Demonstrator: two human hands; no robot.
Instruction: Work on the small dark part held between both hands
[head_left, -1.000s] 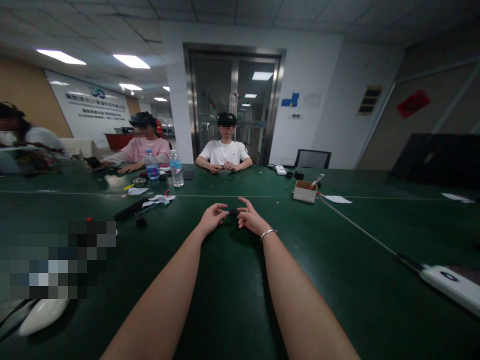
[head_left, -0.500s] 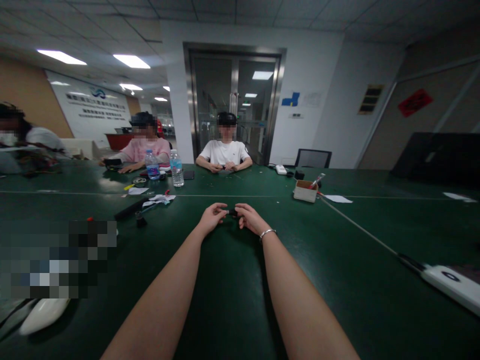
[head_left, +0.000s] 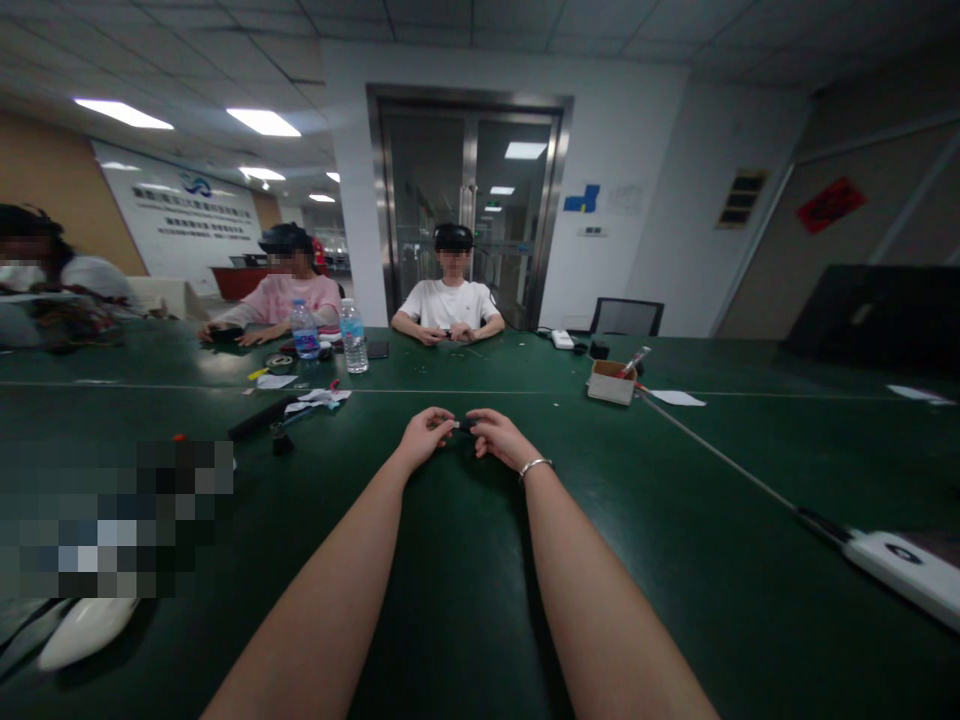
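A small dark object [head_left: 465,426] with a light tip at its left end is held between my two hands, just above the green table [head_left: 465,540]. The fingertips of my left hand [head_left: 429,434] pinch the light end. My right hand [head_left: 498,436], with a silver bangle at the wrist, grips the dark end between thumb and forefinger, its other fingers curled below. What exactly the object is, I cannot make out.
Left of my hands lie a black tool [head_left: 262,418] and crumpled paper [head_left: 319,399]. Two bottles [head_left: 354,340] stand beyond. A small box [head_left: 610,383] and a white power strip [head_left: 904,570] are to the right. Several people sit across.
My right hand's fingers have shifted very slightly left on the small object, and its lower fingers have curled a little. My left hand has hardly moved.
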